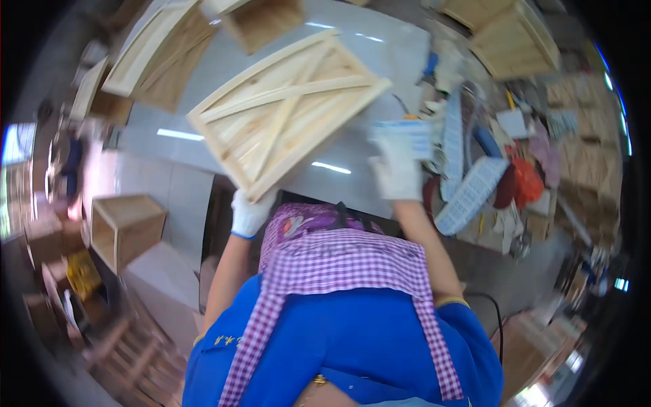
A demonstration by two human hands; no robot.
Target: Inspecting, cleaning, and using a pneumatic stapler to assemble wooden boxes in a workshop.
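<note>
A pale wooden panel (288, 112) with crossed braces in a raised frame lies at an angle over the grey tabletop. My left hand (251, 214), in a white glove with a blue cuff, is at its near corner, fingers closed round the edge and partly hidden. To the right of the panel, my right hand (396, 166), also white-gloved and somewhat blurred, grips a white sheet with blue print (411, 138). The sheet reaches past the fingertips, apart from the panel.
Right of the hands lie long blue-printed strips (471, 197), a red plastic bag (526, 180) and mixed clutter. Wooden boxes stand at the far right (512, 47), far left (159, 54) and near left (129, 227). The grey tabletop (152, 159) has a near edge by my apron.
</note>
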